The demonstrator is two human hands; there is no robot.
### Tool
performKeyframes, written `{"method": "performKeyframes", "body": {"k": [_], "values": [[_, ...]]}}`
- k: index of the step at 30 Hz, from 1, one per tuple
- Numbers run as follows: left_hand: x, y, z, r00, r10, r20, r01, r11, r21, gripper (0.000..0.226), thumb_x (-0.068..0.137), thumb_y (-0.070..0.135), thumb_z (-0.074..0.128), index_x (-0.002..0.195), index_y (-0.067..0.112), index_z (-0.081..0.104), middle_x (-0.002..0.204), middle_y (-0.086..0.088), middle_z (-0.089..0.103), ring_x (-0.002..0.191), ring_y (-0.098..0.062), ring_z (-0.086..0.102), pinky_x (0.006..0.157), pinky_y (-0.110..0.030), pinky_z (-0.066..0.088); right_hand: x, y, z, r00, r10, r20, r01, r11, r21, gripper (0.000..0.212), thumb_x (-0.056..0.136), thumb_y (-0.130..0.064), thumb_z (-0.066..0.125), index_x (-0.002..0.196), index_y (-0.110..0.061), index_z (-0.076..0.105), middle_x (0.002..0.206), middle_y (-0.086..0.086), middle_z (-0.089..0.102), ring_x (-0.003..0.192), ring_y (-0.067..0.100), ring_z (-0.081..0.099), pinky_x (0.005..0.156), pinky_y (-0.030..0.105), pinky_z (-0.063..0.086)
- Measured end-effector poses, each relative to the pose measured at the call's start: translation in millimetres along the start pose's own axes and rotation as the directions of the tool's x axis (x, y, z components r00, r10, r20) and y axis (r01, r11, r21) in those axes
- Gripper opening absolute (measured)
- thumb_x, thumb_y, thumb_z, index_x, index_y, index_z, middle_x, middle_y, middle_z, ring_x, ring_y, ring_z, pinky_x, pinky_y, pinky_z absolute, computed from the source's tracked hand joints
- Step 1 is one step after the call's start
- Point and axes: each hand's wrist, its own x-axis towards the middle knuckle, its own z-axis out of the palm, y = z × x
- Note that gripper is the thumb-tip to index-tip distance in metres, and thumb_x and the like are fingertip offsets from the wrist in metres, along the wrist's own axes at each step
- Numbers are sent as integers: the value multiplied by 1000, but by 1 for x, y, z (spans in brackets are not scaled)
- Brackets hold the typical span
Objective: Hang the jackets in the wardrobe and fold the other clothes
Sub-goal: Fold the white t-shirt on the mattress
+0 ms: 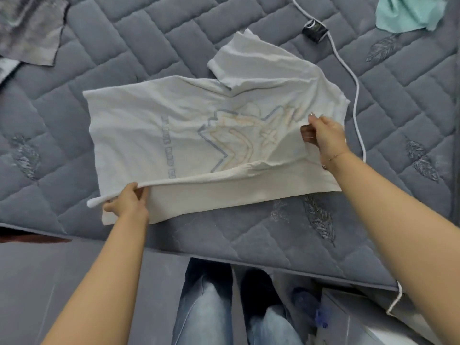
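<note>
A pale grey-white T-shirt (154, 125) with an outlined print lies spread on the grey quilted mattress (99, 46), its collar end to the right and one sleeve pointing to the far side. The near long edge is lifted and partly turned over. My left hand (128, 199) grips that edge near the hem at the lower left. My right hand (323, 135) pinches the cloth near the shoulder at the right.
A black charger block (315, 29) with a white cable (358, 100) lies beyond the shirt on the right. A mint-green garment (408, 11) sits at the top right, a grey patterned cloth (29, 28) at the top left. The mattress edge runs just before my legs.
</note>
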Motion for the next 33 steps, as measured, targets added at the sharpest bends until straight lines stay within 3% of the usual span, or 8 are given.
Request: {"method": "performKeyframes", "body": {"k": [4, 8, 15, 19, 22, 27, 30, 33], "values": [[27, -5, -5, 976, -33, 213, -59, 909, 412, 72, 92, 13, 63, 148, 19, 18, 110, -1, 55, 89, -9, 59, 90, -25, 51, 13, 23, 29, 980, 148, 130, -104, 949, -297, 18, 97, -24, 55, 112, -18, 62, 117, 1, 61, 114, 16, 56, 94, 30, 44], [42, 1, -51, 900, 306, 310, -436, 633, 640, 57, 89, 12, 68, 141, 11, 43, 132, -7, 49, 113, -16, 55, 93, -20, 46, -43, 64, 44, 971, -213, 107, 234, 773, -590, 30, 92, -4, 56, 122, -6, 60, 133, 5, 51, 129, 21, 44, 106, 26, 32], [72, 7, -106, 984, 22, 174, -127, 777, 616, 37, 94, 32, 63, 123, 11, 52, 125, -9, 53, 109, -21, 56, 95, -38, 50, -130, 137, 114, 975, 46, 216, 106, 758, -643, 13, 93, -23, 62, 88, -12, 67, 86, 1, 66, 79, 17, 59, 72, 29, 44], [78, 12, -108, 952, 120, 281, -261, 799, 542, 22, 98, 27, 58, 105, 7, 59, 109, -11, 63, 102, -20, 62, 85, -31, 56, -131, 156, 149, 975, 223, 10, -191, 856, -480, 26, 93, -28, 64, 73, -13, 58, 75, 0, 60, 78, 19, 55, 71, 29, 39], [93, 24, -125, 892, 300, 339, -453, 596, 663, 23, 98, 25, 59, 93, 3, 59, 103, -20, 58, 91, -22, 57, 81, -34, 51, -120, 156, 157, 960, 280, -13, -238, 790, -565, 32, 94, -33, 60, 70, -13, 53, 73, 1, 56, 77, 23, 53, 68, 32, 38], [105, 27, -140, 882, 251, 399, -468, 375, 800, 22, 97, 21, 59, 96, 0, 65, 110, -9, 44, 86, -16, 50, 90, -30, 44, -118, 132, 158, 974, 20, 227, 188, 492, -850, 20, 95, -38, 54, 83, -22, 58, 75, -10, 58, 70, 17, 52, 52, 27, 32], [102, 25, -135, 906, 226, 358, -422, 543, 726, 20, 96, 29, 61, 98, 10, 66, 115, 0, 39, 86, -1, 53, 83, -11, 42, -108, 114, 180, 777, -269, 569, 627, 412, -661, 8, 89, -21, 66, 96, -17, 64, 89, -4, 62, 83, 18, 57, 55, 26, 40], [91, 26, -124, 861, 308, 404, -507, 576, 641, 12, 95, 23, 62, 89, 14, 65, 111, -1, 49, 90, -4, 54, 79, -12, 45, -87, 106, 212, 573, -188, 797, 815, 225, -533, 36, 82, -20, 75, 114, -9, 64, 110, 10, 60, 100, 29, 55, 82, 37, 44]]}}
